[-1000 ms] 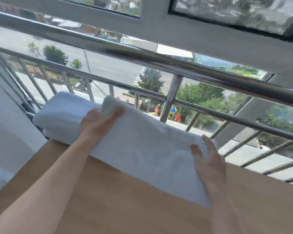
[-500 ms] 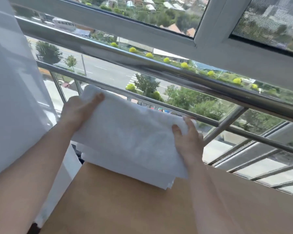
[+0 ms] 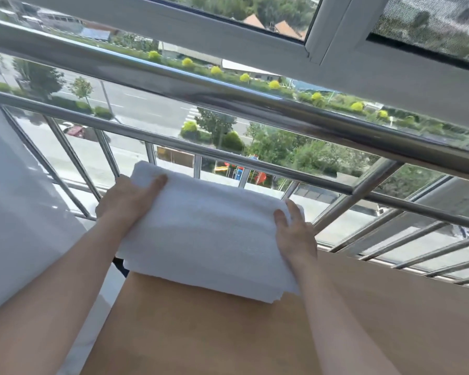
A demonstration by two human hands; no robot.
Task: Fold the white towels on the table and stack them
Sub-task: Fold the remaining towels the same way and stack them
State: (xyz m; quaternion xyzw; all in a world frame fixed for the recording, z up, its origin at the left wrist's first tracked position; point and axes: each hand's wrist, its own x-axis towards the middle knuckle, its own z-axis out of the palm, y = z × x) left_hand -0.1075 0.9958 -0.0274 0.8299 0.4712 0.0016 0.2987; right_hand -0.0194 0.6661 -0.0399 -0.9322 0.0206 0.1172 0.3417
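Note:
A folded white towel [image 3: 209,234] lies on top of a stack of white towels [image 3: 228,289] at the far left corner of the wooden table [image 3: 255,334]. My left hand [image 3: 127,201] grips the towel's left end, thumb on top. At the towel's right end is my right hand [image 3: 293,231], holding it with the thumb over the top surface and the fingers round the edge. The stack's layered edges show along the near side, under the top towel.
A steel railing [image 3: 255,109] with thin bars runs just behind the table, and a window frame [image 3: 312,28] sits above it. A white wall [image 3: 19,201] stands at the left, close to the stack. Bare tabletop stretches to the right and toward me.
Both hands carried the folded towel left and set it down onto the stack at the table's far left corner. The view has shifted with them.

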